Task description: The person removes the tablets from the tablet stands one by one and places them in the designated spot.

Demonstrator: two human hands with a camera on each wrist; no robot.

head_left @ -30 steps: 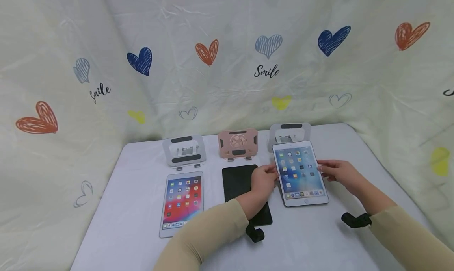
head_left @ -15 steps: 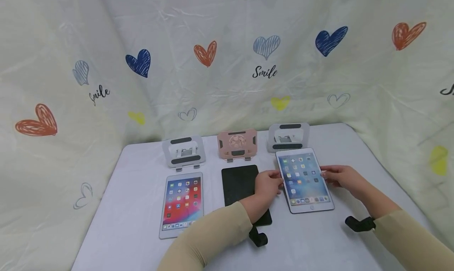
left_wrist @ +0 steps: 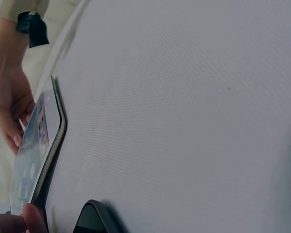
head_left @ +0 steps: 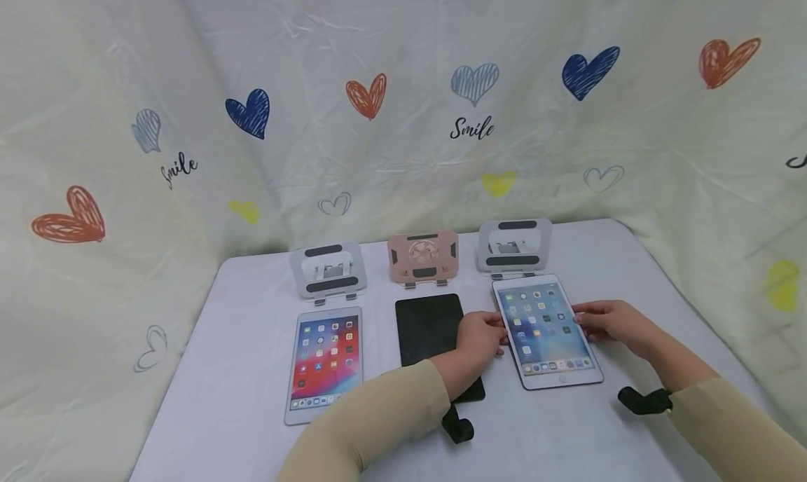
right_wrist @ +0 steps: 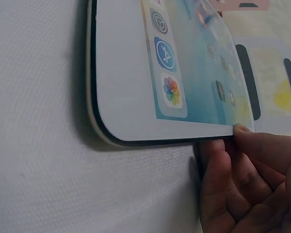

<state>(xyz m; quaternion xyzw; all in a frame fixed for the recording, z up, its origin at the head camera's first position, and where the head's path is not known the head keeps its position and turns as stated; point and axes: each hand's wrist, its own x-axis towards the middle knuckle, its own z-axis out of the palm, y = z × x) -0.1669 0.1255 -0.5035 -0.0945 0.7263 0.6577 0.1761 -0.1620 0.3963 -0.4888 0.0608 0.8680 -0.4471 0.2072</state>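
Observation:
A white-framed tablet (head_left: pixel 547 331) with a lit blue screen is held between both hands at the right of the table. My left hand (head_left: pixel 480 336) pinches its left edge; the fingertips show low in the left wrist view. On the opposite edge, my right hand (head_left: pixel 621 326) grips with the thumb at the rim and fingers curled beneath (right_wrist: pixel 247 174). The tablet sits just over the white cloth, its lower corner (right_wrist: pixel 116 131) casting a shadow. Under my left forearm lies a black tablet (head_left: pixel 429 328), partly hidden. Behind the held tablet stands a grey tablet stand (head_left: pixel 512 260).
At the left lies another white tablet (head_left: pixel 324 359) with a red and blue screen, partly covered by the left sleeve. A second grey stand (head_left: pixel 333 284) and a pink stand (head_left: pixel 403 258) line the back edge before a heart-printed curtain (head_left: pixel 403 146).
Both hands have brought the tablet toward the person and slightly right, down from in front of the right grey stand. That stand's lower bar now shows. The other tablets have stayed put.

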